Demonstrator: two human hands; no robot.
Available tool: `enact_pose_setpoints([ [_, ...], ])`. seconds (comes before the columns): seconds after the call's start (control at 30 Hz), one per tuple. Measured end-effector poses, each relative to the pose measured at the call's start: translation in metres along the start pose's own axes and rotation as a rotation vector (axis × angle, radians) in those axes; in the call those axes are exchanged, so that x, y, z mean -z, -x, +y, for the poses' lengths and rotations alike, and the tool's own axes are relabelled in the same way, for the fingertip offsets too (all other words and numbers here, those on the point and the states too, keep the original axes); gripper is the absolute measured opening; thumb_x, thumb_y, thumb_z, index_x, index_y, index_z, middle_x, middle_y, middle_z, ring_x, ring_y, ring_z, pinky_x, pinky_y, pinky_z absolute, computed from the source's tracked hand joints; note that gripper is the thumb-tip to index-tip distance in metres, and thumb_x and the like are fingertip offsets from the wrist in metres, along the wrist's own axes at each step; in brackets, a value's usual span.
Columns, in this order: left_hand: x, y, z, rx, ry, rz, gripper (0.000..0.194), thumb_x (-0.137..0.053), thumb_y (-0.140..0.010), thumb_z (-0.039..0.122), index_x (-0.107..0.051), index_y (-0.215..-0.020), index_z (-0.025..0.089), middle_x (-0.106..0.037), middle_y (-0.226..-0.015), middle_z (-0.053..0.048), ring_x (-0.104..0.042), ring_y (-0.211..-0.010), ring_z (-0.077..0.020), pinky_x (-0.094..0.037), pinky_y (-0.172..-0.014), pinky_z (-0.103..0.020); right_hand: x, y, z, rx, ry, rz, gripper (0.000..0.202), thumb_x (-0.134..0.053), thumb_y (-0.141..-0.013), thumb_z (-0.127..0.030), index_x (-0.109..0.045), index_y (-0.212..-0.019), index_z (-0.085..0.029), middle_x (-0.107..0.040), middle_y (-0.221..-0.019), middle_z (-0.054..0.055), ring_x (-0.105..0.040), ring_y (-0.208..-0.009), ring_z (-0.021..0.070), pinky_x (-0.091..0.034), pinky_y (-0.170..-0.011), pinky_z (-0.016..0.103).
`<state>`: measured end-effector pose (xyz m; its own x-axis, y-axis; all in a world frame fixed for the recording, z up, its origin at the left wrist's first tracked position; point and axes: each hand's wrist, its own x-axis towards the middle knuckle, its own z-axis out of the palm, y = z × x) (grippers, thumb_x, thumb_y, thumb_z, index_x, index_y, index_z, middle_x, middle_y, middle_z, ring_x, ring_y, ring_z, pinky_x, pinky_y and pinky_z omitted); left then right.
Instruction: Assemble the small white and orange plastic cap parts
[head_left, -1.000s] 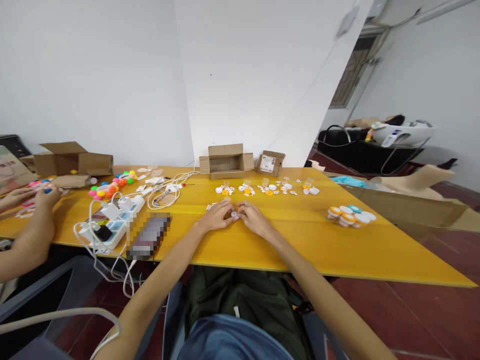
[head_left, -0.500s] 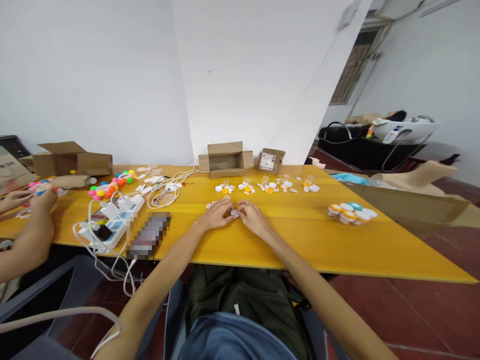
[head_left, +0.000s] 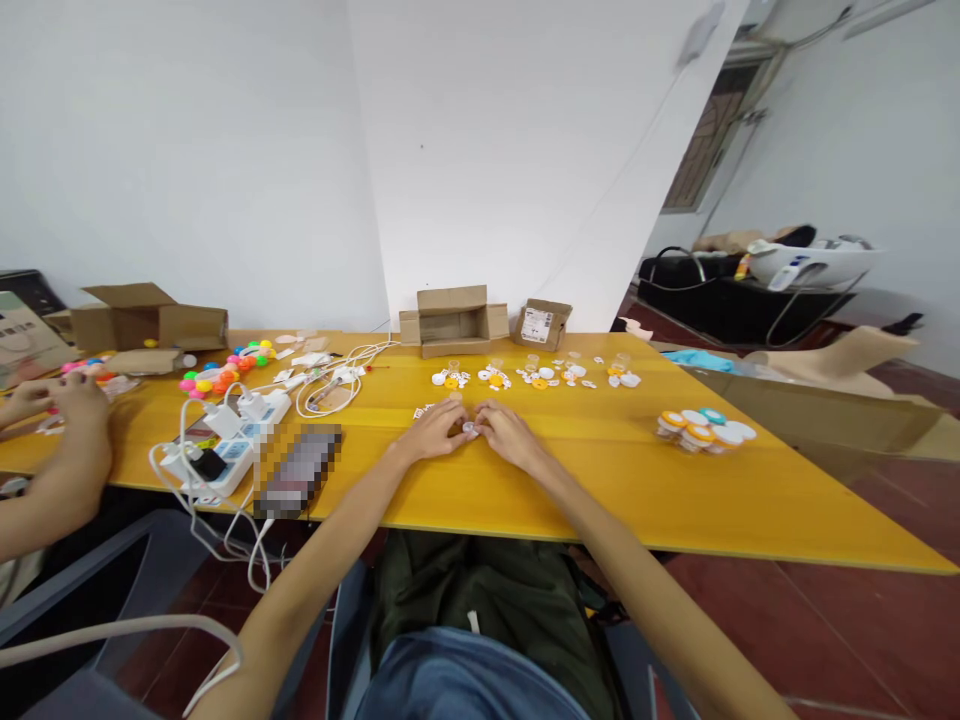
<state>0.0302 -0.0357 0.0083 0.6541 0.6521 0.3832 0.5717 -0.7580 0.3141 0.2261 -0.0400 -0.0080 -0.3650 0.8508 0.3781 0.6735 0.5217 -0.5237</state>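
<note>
the yellow desk (head_left: 600, 480) filled most of the view, with a large carton (head_left: 817, 425) standing on the floor past its right edge. along its far side were two open cardboard boxes, one on the left (head_left: 199, 327) and one in the middle (head_left: 454, 347), and just right of the middle one a smaller labelled box (head_left: 555, 330). a white power strip (head_left: 238, 450) lay near the left front, crowded with plugs, and a phone (head_left: 298, 470) lay beside it. at far left a co-worker's hands (head_left: 84, 400) were at some coloured balls; a bunch of coloured balls (head_left: 225, 377) lay farther in.

the person's left hand (head_left: 433, 432) and right hand (head_left: 511, 437) met over the middle of the desk, near its front half. well to the right stood a cluster of lidded jars (head_left: 705, 430), topped in orange, white and teal. beyond the hands ran a row of little piles of white and yellow parts (head_left: 451, 381), and some white bits (head_left: 422, 410) lay just beside the left hand. smallest was the clear round piece (head_left: 470, 429), between the two hands' fingertips: each grip was nearly closed, pinching it from its own side. its finer details were too small to tell.
</note>
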Motion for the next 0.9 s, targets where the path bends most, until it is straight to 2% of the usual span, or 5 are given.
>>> enact_pose_setpoints([
  [0.17, 0.000, 0.000, 0.000, 0.003, -0.007, -0.008, 0.021, -0.055, -0.095, 0.043, -0.057, -0.089, 0.023, -0.063, -0.093, -0.005, -0.059, -0.095, -0.0237, -0.049, -0.088, -0.038, 0.002, -0.001, -0.001, -0.026, -0.003, -0.019, 0.013, -0.063, -0.087, -0.011, -0.066, -0.081, -0.021, -0.067, -0.102, 0.006, -0.065, -0.100, 0.0203, -0.048, -0.089, 0.031],
  [0.57, -0.001, 0.000, -0.001, 0.007, 0.011, 0.001, 0.024, -0.054, -0.095, 0.046, -0.058, -0.091, 0.023, -0.062, -0.090, -0.004, -0.058, -0.094, -0.0234, -0.048, -0.087, -0.038, -0.011, 0.003, 0.004, 0.001, -0.054, 0.084, 0.015, -0.060, -0.087, -0.010, -0.065, -0.077, -0.021, -0.067, -0.099, 0.006, -0.064, -0.099, 0.0200, -0.048, -0.092, 0.033],
  [0.9, -0.001, -0.001, -0.002, -0.001, 0.023, 0.011, 0.022, -0.055, -0.095, 0.044, -0.059, -0.090, 0.023, -0.063, -0.090, -0.005, -0.059, -0.094, -0.0235, -0.049, -0.087, -0.037, -0.008, 0.002, 0.008, 0.023, -0.069, 0.063, 0.014, -0.061, -0.087, -0.011, -0.065, -0.079, -0.022, -0.067, -0.095, 0.005, -0.063, -0.095, 0.0196, -0.048, -0.089, 0.033],
])
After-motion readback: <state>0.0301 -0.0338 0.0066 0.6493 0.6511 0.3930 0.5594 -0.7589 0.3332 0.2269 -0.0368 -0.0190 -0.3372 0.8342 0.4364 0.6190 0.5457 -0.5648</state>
